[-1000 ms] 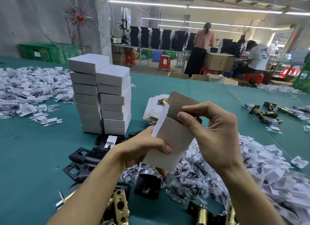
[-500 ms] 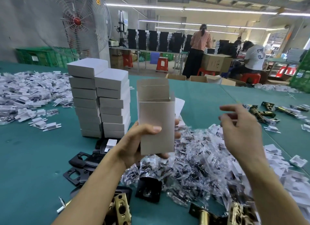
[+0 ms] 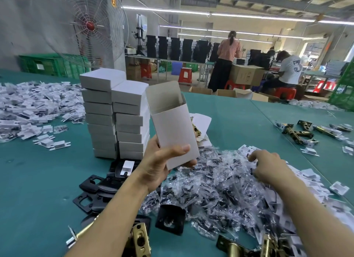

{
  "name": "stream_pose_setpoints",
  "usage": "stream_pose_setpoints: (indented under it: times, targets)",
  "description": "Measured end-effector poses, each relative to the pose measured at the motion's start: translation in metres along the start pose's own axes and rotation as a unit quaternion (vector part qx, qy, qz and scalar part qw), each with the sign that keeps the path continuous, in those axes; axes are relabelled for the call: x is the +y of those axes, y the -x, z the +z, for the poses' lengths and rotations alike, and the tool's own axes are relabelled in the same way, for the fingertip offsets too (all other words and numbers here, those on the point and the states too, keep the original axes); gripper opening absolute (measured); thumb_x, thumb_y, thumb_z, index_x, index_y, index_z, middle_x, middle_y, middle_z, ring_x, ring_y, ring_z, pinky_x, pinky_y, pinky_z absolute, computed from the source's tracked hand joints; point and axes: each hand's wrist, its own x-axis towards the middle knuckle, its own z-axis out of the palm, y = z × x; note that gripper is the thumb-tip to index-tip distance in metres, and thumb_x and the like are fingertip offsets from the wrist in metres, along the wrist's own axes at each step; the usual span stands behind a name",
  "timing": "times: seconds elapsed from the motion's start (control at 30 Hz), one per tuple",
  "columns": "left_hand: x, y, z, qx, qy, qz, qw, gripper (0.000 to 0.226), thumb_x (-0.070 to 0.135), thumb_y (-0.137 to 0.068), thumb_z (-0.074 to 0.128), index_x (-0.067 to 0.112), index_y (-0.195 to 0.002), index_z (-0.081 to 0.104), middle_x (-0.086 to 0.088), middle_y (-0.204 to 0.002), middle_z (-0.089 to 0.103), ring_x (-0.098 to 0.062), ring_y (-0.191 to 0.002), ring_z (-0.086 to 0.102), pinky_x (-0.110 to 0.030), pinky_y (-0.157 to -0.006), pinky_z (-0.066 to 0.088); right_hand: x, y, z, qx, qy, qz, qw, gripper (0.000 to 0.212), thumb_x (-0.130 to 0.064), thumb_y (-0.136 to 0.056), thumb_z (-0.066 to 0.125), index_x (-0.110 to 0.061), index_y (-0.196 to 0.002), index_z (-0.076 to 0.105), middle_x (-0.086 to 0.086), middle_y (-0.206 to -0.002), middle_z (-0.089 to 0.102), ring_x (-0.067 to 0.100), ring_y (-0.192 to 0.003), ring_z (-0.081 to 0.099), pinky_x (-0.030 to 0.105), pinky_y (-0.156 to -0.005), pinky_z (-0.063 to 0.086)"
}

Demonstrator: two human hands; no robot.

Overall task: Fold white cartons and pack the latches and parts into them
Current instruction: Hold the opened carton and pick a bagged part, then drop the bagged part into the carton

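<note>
White carton [image 3: 173, 134]: upright, top flap open; our left hand [image 3: 162, 164] grips its lower end above the parts-bag heap [image 3: 220, 189]. Our right hand [image 3: 268, 168]: fingers curled in that heap; we cannot tell if it holds anything. Carton stacks [image 3: 115, 112] stand just left; green tabletop [image 3: 38, 180] shows beyond them.

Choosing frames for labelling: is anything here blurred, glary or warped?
Head view: the right hand and its forearm look slightly blurred; the plastic bags glint with highlights; the carton in the left hand is sharp; wide-angle distortion bends the ceiling lights.
</note>
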Motion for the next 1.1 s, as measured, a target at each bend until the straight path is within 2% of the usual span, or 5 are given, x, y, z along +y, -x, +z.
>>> stream_pose_setpoints:
  times: [0.43, 0.57, 0.67, 0.93, 1.1]
  targets:
    - [-0.009, -0.002, -0.002, 0.042, -0.051, 0.019, 0.998, 0.031, 0.006, -0.07, 0.081, 0.02, -0.097, 0.077, -0.007, -0.101, 0.075, -0.026, -0.092, 0.072, -0.036, -0.07, 0.06, 0.001, 0.0, -0.002, 0.011, -0.157, 0.048, 0.986, 0.055, 0.008, -0.079, 0.059, -0.019, -0.126, 0.062, 0.016, -0.103, 0.064, 0.023, -0.083, 0.058, 0.025, -0.053, 0.04]
    - [-0.01, -0.001, -0.003, 0.057, -0.048, 0.012, 0.997, 0.043, 0.003, -0.064, 0.086, 0.007, -0.104, 0.07, -0.011, -0.099, 0.075, -0.026, -0.085, 0.073, -0.028, -0.063, 0.058, 0.004, 0.003, -0.006, 0.072, -0.175, 0.045, 0.981, 0.047, -0.003, -0.081, 0.07, -0.026, -0.122, 0.064, 0.009, -0.082, 0.062, 0.006, -0.064, 0.052, 0.031, -0.064, 0.04]
    - [-0.011, -0.002, -0.002, 0.06, -0.052, 0.016, 0.997, 0.043, 0.002, -0.062, 0.082, 0.007, -0.103, 0.068, -0.007, -0.096, 0.076, -0.023, -0.089, 0.073, -0.034, -0.069, 0.061, 0.001, 0.006, -0.014, 0.115, -0.205, 0.037, 0.971, 0.023, -0.011, -0.086, 0.069, -0.028, -0.101, 0.07, 0.009, -0.081, 0.067, 0.022, -0.081, 0.063, 0.036, -0.077, 0.05]
    - [-0.011, -0.001, -0.001, 0.058, -0.108, 0.015, 0.992, 0.046, 0.007, -0.063, 0.081, 0.015, -0.106, 0.066, 0.0, -0.095, 0.075, -0.02, -0.094, 0.071, -0.051, -0.088, 0.058, -0.027, 0.032, -0.045, -0.018, -0.496, -0.065, 0.866, 0.033, 0.001, -0.072, 0.082, -0.008, -0.103, 0.071, 0.013, -0.088, 0.072, 0.018, -0.073, 0.068, 0.021, -0.062, 0.057]
    - [-0.012, -0.002, -0.002, 0.065, -0.129, 0.013, 0.989, 0.033, 0.012, -0.06, 0.084, 0.032, -0.086, 0.077, 0.004, -0.088, 0.075, -0.015, -0.085, 0.069, -0.037, -0.075, 0.062, -0.051, 0.054, -0.064, 0.041, -0.435, -0.185, 0.88, 0.021, -0.019, -0.069, 0.085, -0.013, -0.088, 0.077, 0.004, -0.071, 0.075, 0.004, -0.053, 0.063, 0.013, -0.051, 0.048]
